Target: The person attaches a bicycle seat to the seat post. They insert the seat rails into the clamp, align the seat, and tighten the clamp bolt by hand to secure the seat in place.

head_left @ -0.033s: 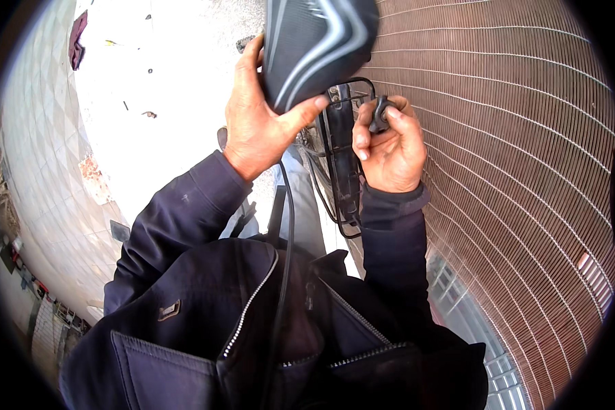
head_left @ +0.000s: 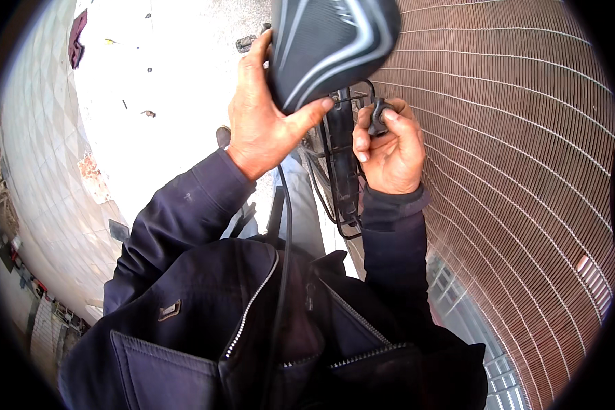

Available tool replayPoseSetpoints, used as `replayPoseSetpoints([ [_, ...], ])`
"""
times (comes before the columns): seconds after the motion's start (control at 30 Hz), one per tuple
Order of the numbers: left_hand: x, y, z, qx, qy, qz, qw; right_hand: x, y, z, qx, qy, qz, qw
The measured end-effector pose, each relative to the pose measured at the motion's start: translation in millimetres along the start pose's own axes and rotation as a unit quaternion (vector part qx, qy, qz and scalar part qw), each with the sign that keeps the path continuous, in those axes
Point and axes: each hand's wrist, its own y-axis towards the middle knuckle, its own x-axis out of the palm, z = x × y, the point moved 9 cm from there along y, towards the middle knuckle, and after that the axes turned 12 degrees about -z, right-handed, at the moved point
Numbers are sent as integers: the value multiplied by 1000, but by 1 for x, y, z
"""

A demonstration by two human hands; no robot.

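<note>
A black bicycle saddle [head_left: 335,51] with grey curved stripes is gripped along its left edge by my left hand [head_left: 266,123], the thumb near its lower end. The saddle's upper end runs out of view. To the right, my right hand [head_left: 393,147] pinches a small dark curved part [head_left: 378,117] between thumb and fingers; its exact kind I cannot make out. Below the saddle and between my hands is a bicycle's black rear rack [head_left: 342,160], partly hidden by the saddle.
A brown ribbed wall [head_left: 499,102] rises close on the right. A pedal [head_left: 246,44] shows left of the saddle. Small loose parts [head_left: 149,114] and a dark cloth [head_left: 78,37] lie on the bright ground at left. A black cable [head_left: 285,225] hangs down over my jacket.
The saddle has shifted slightly right and turned a little with my left hand, uncovering more of the pedal. My right hand has barely moved and keeps its pinch on the small part.
</note>
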Motion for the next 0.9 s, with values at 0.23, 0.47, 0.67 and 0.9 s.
replayPoseSetpoints([
  [0.23,40,6,17,29,113,55,992,-10,2,0,53,-149,42,986],
  [0.47,67,10,20,126,111,118,979,-35,19,-8,48,-198,68,977],
  [0.67,61,13,15,135,49,82,986,-59,27,-39,8,-218,115,969],
  [0.9,59,26,29,183,100,-113,971,-24,35,-118,-55,-489,66,868],
])
